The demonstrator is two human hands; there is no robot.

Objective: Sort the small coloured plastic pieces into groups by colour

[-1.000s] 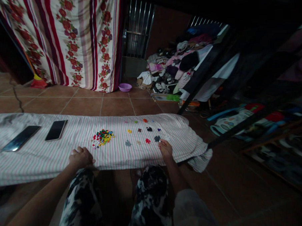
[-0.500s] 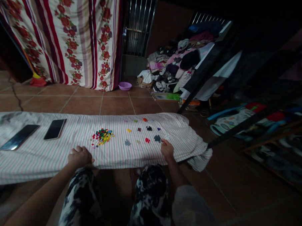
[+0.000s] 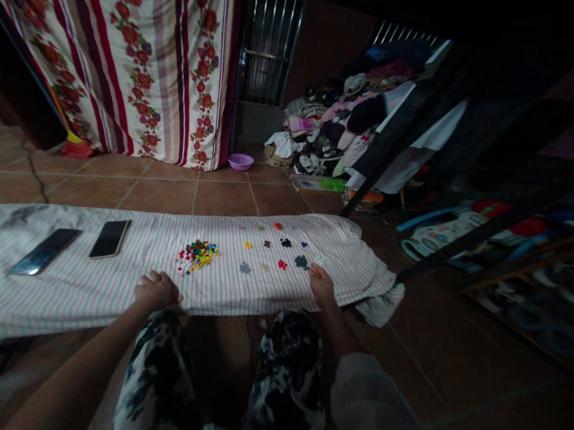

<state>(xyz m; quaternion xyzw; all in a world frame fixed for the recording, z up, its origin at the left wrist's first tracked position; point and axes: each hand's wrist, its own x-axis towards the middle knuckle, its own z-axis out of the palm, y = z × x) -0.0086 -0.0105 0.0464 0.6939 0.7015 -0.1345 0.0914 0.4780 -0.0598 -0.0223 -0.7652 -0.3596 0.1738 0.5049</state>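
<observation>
My left hand [image 3: 157,290] rests on the front edge of the striped cloth [image 3: 104,292], its fingers curled in. To its upper right lies a mixed heap of small coloured pieces [image 3: 199,255], too small to name exactly. My right hand [image 3: 322,286] is at the right side with fingers pinched together; what they may hold is hidden. Its fingertips are beside a dark grey pile [image 3: 301,261] and just in front of some white pieces [image 3: 319,260]. Sorted by colour, other little piles sit left of it, among them red [image 3: 282,264], black [image 3: 286,243], light grey [image 3: 244,267] and yellow [image 3: 248,245].
Two dark-screened devices, a larger one [image 3: 46,252] and a phone [image 3: 110,239], lie on the cloth's left part. Beyond are a floral curtain [image 3: 167,81], a purple basin [image 3: 241,162] and a heap of clothes [image 3: 330,121]. A dark post [image 3: 371,186] slants at the right.
The view has shifted slightly. My right hand's fingertips have drawn a little away from the dark grey pile. My left hand stays at the cloth's edge.
</observation>
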